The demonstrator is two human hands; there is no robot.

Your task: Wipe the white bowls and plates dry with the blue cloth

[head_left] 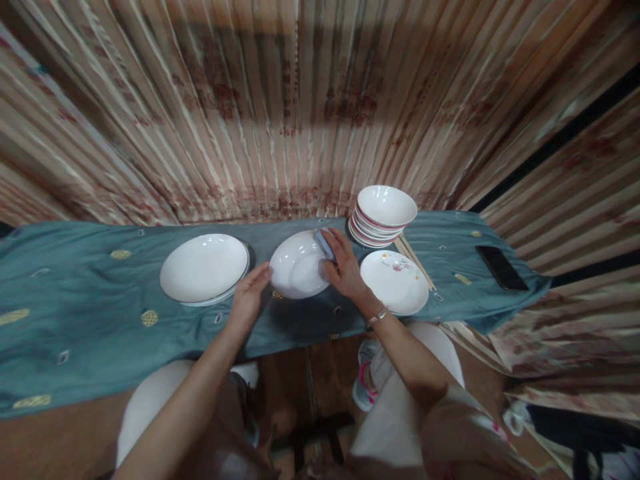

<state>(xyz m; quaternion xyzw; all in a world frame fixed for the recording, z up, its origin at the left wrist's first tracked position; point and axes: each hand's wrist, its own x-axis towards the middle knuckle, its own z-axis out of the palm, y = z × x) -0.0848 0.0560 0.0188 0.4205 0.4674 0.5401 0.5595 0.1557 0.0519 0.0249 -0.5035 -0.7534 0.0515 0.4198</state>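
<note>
A white plate [300, 267] is held tilted over the middle of the cloth-covered table. My left hand [251, 291] grips its left rim between thumb and fingers. On its right side, my right hand [346, 265] is closed around a small blue-grey sponge [324, 244], which rests against the plate's inner edge. The exact shape of the sponge is partly hidden by the fingers. To the left lies a stack of larger white plates [204, 268]. Just right of my right wrist, a white plate with a flower print [395, 283] lies flat.
Stacked white bowls with red rims [383, 217] stand at the back right. Wooden chopsticks [416, 261] lie beside them. A black phone [501, 268] lies near the right end of the green tablecloth [100, 293]. Pleated curtains [310, 120] hang directly behind the table.
</note>
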